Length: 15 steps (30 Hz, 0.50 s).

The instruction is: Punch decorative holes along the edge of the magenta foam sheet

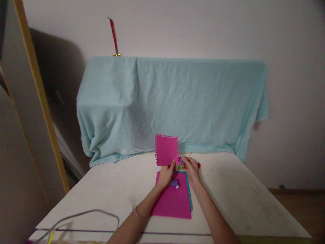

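My left hand (pixel 167 174) pinches the lower right corner of a pink paper sheet (pixel 166 150), which is held upright above the table. Small punched holes run along its left, top and right edges. At the sheet's lower right edge, my right hand (pixel 191 167) is closed on a small purple craft punch (pixel 181 160), partly hidden by the fingers. Below the hands lies a larger pink sheet (pixel 172 203) on top of a blue sheet (pixel 189 195). Another purple punch (pixel 175 183) rests on it, beside my left wrist.
Behind my hands are a green punch (pixel 181 166) and a red piece (pixel 198 164), both partly hidden. A light blue towel (pixel 172 101) hangs at the back of the white table (pixel 114 189). A grey cable (pixel 88 211) curves over the front left.
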{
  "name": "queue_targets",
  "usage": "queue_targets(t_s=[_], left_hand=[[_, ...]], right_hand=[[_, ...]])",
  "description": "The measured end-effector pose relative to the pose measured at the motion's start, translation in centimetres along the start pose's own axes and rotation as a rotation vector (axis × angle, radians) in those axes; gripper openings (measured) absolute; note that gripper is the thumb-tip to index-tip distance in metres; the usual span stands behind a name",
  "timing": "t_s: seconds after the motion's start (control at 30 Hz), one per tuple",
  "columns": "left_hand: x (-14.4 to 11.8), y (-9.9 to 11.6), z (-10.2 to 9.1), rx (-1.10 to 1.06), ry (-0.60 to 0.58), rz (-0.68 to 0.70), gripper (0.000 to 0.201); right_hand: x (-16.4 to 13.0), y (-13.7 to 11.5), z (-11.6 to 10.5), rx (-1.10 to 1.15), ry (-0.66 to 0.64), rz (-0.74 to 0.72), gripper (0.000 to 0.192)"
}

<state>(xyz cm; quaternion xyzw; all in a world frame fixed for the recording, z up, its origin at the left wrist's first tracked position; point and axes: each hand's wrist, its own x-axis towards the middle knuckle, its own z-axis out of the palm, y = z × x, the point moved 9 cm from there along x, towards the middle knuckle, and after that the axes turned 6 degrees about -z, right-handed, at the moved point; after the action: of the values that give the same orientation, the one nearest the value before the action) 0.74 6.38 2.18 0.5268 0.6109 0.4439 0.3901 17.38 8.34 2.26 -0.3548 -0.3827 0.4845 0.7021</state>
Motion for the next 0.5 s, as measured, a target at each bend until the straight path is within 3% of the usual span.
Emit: queue_targets(t_s=[0.13, 0.5], left_hand=[[-0.12, 0.04, -0.26, 0.01, 0.013, -0.03, 0.054], [-0.14, 0.72, -0.14, 0.024, 0.012, 0.047, 0.055]], right_hand=[[0.05, 0.03, 0.18, 0.006, -0.017, -0.005, 0.037], [0.05, 0.42, 0.75, -0.01, -0.088, 0.0, 0.039]])
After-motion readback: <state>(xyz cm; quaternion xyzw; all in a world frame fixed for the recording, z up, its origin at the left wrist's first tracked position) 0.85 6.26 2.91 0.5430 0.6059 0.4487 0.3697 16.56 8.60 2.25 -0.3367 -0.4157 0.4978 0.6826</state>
